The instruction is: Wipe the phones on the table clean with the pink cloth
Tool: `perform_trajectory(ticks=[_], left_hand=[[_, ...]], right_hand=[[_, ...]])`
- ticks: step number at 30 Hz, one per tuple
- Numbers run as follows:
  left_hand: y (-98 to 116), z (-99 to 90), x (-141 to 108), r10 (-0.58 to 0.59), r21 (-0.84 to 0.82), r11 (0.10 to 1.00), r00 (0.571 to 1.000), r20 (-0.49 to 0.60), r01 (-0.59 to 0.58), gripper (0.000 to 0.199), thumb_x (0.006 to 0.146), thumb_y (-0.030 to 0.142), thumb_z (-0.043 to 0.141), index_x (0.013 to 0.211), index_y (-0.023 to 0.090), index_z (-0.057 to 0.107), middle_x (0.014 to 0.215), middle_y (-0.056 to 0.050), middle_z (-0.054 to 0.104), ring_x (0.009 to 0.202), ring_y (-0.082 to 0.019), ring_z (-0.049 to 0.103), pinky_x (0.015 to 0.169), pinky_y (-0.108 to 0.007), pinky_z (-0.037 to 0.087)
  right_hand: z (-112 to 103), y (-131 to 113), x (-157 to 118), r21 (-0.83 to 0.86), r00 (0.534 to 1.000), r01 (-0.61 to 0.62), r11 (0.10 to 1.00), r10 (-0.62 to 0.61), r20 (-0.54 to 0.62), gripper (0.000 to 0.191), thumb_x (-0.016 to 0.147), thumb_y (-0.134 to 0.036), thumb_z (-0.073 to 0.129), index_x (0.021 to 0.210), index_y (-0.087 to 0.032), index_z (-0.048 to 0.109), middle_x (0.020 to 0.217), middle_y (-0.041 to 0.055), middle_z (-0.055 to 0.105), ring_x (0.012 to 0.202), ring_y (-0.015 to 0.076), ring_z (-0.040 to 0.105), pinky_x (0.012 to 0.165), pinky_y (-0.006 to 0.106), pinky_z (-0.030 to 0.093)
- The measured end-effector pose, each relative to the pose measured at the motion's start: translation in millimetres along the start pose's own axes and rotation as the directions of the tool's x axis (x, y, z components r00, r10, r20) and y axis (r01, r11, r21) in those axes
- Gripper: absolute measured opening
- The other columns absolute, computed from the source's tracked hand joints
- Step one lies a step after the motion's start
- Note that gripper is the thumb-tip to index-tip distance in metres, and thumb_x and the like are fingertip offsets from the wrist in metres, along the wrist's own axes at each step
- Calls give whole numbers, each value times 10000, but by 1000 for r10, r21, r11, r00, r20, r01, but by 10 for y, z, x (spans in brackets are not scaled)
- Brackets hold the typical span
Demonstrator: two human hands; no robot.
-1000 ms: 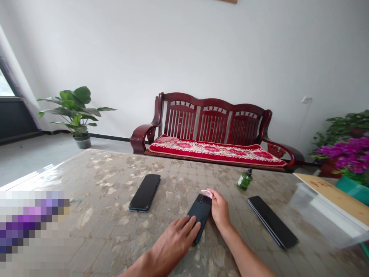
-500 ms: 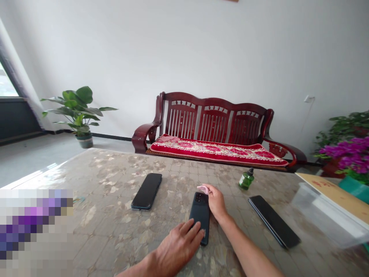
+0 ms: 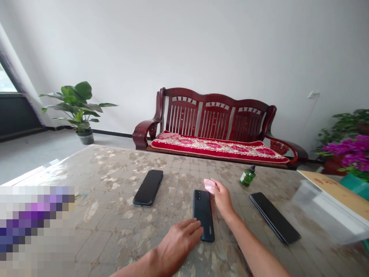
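A dark blue phone lies back side up on the table in front of me, its camera block at the far end. My left hand rests at its lower left edge, fingers stretched out and touching the phone. Just beyond the phone's upper right corner, my right hand pinches a small pink cloth. A second phone lies to the left with its dark screen up. To the right is another dark phone, set at a slant. A green bottle with a black top stands past my right hand.
The table has a patterned, glossy cover. At its right side sits a clear plastic box with a tan board over it, near purple flowers. Behind the table is a red wooden bench; a potted plant stands at left.
My right hand has lifted slightly off the phone's camera end, and more of the pink cloth shows. My left fingers have slid toward the phone's left edge, baring more of its back.
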State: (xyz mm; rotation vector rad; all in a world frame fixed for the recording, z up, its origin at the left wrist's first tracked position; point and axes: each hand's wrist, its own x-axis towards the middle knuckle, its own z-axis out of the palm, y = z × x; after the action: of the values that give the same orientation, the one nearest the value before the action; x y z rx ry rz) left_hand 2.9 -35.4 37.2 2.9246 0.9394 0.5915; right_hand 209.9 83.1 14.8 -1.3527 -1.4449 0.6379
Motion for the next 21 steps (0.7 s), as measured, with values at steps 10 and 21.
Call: perform_trajectory(ticks=[10, 21], left_hand=[[-33, 59, 2, -70, -64, 995, 996, 47, 73, 145, 968, 289, 534, 1061, 196, 594, 1113, -50, 659, 1107, -206, 605, 997, -328, 479], [-14, 138, 19, -17, 3, 1000, 999, 29, 17, 142, 958, 202, 535, 1086, 164, 586, 1154, -88, 642, 1151, -220, 567, 1002, -325, 462]], right_hand=[[-195, -386, -789, -369, 815, 458, 808, -217, 537, 490, 926, -125, 343, 1380, -207, 508, 1434, 57, 499, 1386, 208, 357, 1143, 412, 333], [80, -284, -433, -572, 853, 480, 665, -201, 482, 475, 941, -168, 366, 1403, -133, 469, 1450, 126, 466, 1367, 244, 389, 1136, 451, 348]])
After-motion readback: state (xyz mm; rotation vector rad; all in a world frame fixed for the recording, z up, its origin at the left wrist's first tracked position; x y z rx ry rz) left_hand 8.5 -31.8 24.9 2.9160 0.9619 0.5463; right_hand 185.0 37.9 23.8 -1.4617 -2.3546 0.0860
